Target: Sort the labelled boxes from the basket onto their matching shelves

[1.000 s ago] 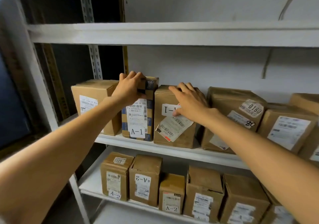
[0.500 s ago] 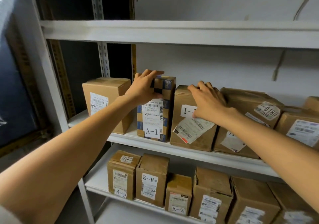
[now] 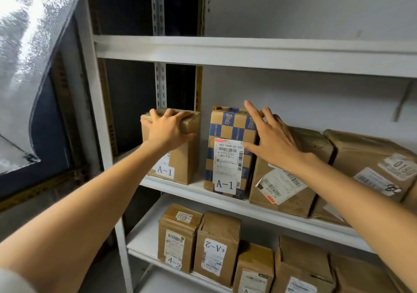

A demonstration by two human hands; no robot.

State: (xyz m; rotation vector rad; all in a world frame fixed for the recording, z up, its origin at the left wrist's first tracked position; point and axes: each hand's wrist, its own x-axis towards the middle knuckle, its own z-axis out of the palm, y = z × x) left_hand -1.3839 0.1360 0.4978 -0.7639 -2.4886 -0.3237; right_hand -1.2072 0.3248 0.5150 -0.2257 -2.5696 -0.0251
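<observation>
The fingers (image 3: 169,113) of the left hand (image 3: 168,131) are a little spread and bent over the top front edge of a plain brown cardboard box (image 3: 182,159), and the thumb lies down its front, so the hand grips the box at the top. This box stands upright at the left end of the middle white metal shelf (image 3: 225,203), close to the front edge, and has a white paper with "A-1" low on its front. The fingers (image 3: 251,110) of the right hand (image 3: 274,140) are straight and spread wide. They lie against the top right corner of a tall blue and brown checked cardboard box (image 3: 226,129), and the thumb touches its white paper label. This box also says "A-1" and stands upright just beside the plain one, with a small gap between them. Under the right wrist, a brown cardboard box with a crooked white label (image 3: 291,194) touches the checked box's right side. More brown boxes stand further right along the same shelf. On the lower white shelf (image 3: 144,240), small brown boxes marked "A-2" (image 3: 216,251) stand in a row near the front edge. Both bare arms reach up from the bottom corners.
</observation>
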